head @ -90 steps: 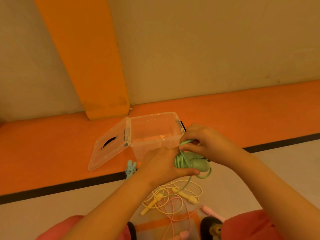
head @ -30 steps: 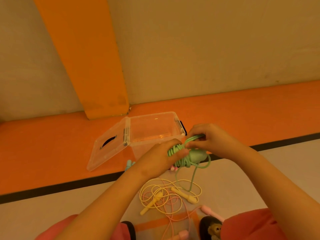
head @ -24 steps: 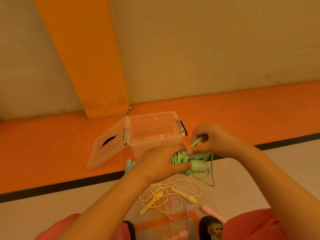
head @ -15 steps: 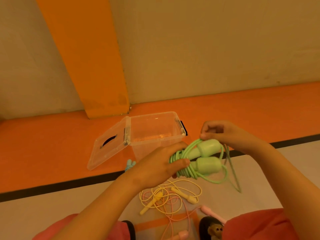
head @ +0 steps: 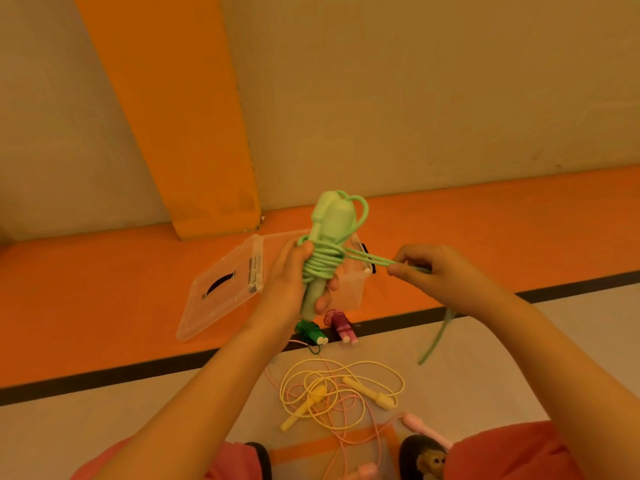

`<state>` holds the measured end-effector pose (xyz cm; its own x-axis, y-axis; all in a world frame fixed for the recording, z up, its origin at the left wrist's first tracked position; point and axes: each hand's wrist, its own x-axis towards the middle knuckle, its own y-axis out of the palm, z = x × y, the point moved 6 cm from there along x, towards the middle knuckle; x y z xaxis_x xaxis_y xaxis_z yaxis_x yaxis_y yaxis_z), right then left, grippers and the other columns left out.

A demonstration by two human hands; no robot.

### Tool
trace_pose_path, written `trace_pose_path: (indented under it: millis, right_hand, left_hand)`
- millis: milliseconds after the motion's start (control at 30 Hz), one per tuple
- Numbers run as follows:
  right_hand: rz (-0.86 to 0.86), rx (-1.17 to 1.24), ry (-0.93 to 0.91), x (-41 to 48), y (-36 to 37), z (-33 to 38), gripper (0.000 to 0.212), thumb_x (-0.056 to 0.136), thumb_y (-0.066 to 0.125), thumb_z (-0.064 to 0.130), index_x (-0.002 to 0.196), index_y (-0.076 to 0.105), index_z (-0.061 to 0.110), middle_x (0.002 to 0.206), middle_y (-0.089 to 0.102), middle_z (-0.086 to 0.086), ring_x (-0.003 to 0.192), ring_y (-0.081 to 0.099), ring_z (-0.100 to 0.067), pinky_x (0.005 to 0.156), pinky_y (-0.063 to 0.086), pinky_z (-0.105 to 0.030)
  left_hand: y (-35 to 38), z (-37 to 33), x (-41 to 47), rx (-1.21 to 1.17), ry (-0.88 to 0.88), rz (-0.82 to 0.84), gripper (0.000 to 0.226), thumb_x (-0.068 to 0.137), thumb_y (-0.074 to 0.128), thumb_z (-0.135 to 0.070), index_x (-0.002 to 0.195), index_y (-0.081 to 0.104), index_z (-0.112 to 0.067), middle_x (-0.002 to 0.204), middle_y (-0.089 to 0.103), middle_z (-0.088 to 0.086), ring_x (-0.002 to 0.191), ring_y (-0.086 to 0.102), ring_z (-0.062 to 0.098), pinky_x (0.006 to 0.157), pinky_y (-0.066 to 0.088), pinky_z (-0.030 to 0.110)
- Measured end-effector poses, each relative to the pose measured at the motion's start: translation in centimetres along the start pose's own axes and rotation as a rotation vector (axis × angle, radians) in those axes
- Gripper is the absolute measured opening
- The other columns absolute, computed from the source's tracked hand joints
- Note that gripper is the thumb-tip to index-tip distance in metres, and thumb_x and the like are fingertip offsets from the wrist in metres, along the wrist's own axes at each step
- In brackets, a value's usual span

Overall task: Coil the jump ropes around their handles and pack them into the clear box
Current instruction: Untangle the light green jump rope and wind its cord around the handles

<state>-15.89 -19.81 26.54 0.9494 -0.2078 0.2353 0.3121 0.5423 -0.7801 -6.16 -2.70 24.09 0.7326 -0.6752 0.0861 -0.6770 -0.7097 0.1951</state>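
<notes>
My left hand [head: 291,282] grips the two handles of a light green jump rope [head: 327,237], held upright side by side with several turns of cord wound round them. My right hand [head: 436,275] pinches the loose green cord [head: 367,258], stretched taut to the right of the handles; its free end hangs down below that hand. The clear box [head: 353,289] stands open behind my left hand, its lid [head: 221,289] folded out flat to the left. A loose yellow rope [head: 332,393] and a loose pink rope [head: 377,438] lie tangled on the floor before me.
Two coiled ropes, a dark green one [head: 310,332] and a dark pink one [head: 341,323], lie on the floor in front of the box. The floor is orange by the wall, with a black line [head: 104,375] and a pale area nearer me. My knees fill the bottom edge.
My left hand has turned the green handles from lying sideways to upright and lifted them. My right hand has drawn the cord out to the right. The two coiled ropes by the box have come into sight.
</notes>
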Motion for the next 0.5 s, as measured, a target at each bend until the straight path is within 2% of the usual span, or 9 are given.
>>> trace_pose_path:
  millis: [133,233,300,367,433,500]
  right_hand:
    - [0.073,-0.179,-0.009,-0.6,0.6,1.0,0.012,0.091,0.056,0.037,0.088,0.064,0.029,0.062,0.052,0.013,0.058,0.047,-0.005,0.053,0.035,-0.028]
    - [0.099,-0.374,-0.12,-0.9,1.4,3.0,0.022,0.093,0.05,0.043,0.099,0.066,0.028,0.074,0.061,0.01,0.067,0.054,-0.011,0.058,0.042,-0.034]
    - [0.027,-0.456,-0.232,-1.0,1.3,4.4,0.025,0.094,0.049,0.042,0.1,0.067,0.026,0.086,0.066,0.008,0.077,0.06,-0.016,0.058,0.046,-0.035]
    - [-0.078,-0.48,-0.367,-1.1,0.7,5.3,0.025,0.09,0.052,0.04,0.091,0.07,0.023,0.081,0.066,0.006,0.072,0.063,-0.019,0.049,0.045,-0.036]
    - [-0.128,-0.475,-0.43,-1.2,0.2,5.4,0.023,0.082,0.055,0.04,0.083,0.071,0.022,0.072,0.061,0.005,0.065,0.061,-0.019,0.041,0.042,-0.036]
    - [-0.089,-0.435,-0.431,-1.0,0.4,5.0,0.019,0.079,0.06,0.037,0.081,0.07,0.021,0.07,0.058,0.005,0.067,0.059,-0.018,0.043,0.043,-0.037]
  left_hand:
    - [-3.0,0.4,0.9,0.068,-0.035,-0.212,0.03,0.102,0.032,-0.028,0.11,0.046,-0.003,0.061,0.057,0.012,0.036,0.038,0.018,0.039,0.03,0.021]
    - [-3.2,1.2,0.7,0.13,-0.114,-0.239,0.015,0.102,0.036,-0.025,0.109,0.05,-0.026,0.064,0.057,0.013,0.034,0.041,0.016,0.04,0.031,0.02]
    - [-2.9,1.4,0.5,0.317,-0.098,-0.19,0.022,0.102,0.042,-0.022,0.12,0.047,-0.034,0.068,0.059,0.009,0.036,0.047,0.008,0.038,0.032,0.02]
    - [-2.0,1.3,0.2,0.677,0.008,-0.072,0.03,0.098,0.05,-0.026,0.127,0.047,-0.029,0.076,0.062,-0.001,0.046,0.054,0.002,0.043,0.038,0.018]
    - [-0.9,1.7,-0.1,0.987,0.059,0.054,0.036,0.094,0.055,-0.035,0.129,0.045,-0.033,0.086,0.064,-0.005,0.065,0.061,0.007,0.055,0.046,0.025]
    - [0.0,2.3,-0.5,1.131,0.053,0.175,0.042,0.092,0.056,-0.043,0.13,0.039,-0.041,0.102,0.066,-0.001,0.086,0.063,0.019,0.073,0.052,0.036]
